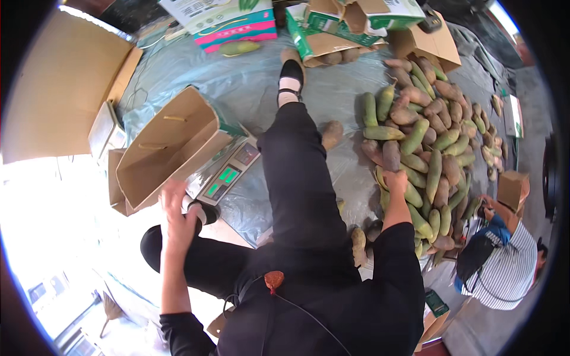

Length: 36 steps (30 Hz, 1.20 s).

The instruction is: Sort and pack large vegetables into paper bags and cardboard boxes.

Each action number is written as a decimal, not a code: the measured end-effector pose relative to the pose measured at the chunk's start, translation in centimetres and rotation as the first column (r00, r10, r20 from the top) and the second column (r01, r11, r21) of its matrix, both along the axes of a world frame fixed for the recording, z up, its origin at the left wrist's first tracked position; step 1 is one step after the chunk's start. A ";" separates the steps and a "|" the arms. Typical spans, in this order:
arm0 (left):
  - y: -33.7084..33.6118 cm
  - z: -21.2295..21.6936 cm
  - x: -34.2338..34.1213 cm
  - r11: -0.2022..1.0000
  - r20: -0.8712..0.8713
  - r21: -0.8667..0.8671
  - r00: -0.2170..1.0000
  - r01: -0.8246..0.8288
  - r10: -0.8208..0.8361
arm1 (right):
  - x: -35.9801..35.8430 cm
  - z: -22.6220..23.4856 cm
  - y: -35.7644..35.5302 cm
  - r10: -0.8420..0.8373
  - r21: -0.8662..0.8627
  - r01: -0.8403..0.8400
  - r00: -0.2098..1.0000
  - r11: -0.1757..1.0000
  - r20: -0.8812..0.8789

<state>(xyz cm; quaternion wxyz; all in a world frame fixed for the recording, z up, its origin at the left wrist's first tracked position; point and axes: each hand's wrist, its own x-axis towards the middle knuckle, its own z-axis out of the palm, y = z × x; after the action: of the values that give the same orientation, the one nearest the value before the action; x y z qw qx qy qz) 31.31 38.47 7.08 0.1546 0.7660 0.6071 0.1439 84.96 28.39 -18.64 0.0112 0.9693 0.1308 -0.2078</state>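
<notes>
The floor in my view was covered with a crumpled, bluish-grey plastic sheet (347, 172), and bright light washed out the lower left, where a broom (111, 307) stood. Cartons lined the far edge: a pink-and-white one (234, 29) had a single green radish (239, 47) lying in front of it, and a green-and-white one (300, 35) showed brown roots (341, 56) at its mouth.

I had a plump, reddish-brown root (391, 155) at the left border of a big heap. Its long axis ran nearly straight away from the wearer's body, the far end aimed at the heap's far side and the near end toward the wearer. The right hand (395, 181) was closed around that near end, so most of the root stuck out beyond the fingers; how firmly they pressed, I could not tell. Green radishes (435, 166) and other brown roots lay just beside it, pointing every which way.

Well across to the left, the left hand (176, 207) was empty, fingers loosely bent and parted, near the lower corner of a tilted carton with rope handles (172, 127). I couldn't make out contact there. A lit scale (231, 169) sat next to that carton.

Beyond the heap, a person in a striped shirt (499, 264) bent forward on the right.
</notes>
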 end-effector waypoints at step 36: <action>5.4 -4.5 -5.3 0.962 -0.324 -0.230 0.944 -0.146 0.065 | -39.8 24.5 30.7 0.907 0.668 -0.710 -0.100 0.222 -0.408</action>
<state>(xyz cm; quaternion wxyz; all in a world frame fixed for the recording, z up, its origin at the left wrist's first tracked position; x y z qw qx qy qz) 25.99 43.88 2.56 0.1439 0.7194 0.6777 -0.0494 45.14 59.13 5.87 -0.0342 0.4743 0.7092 -0.5205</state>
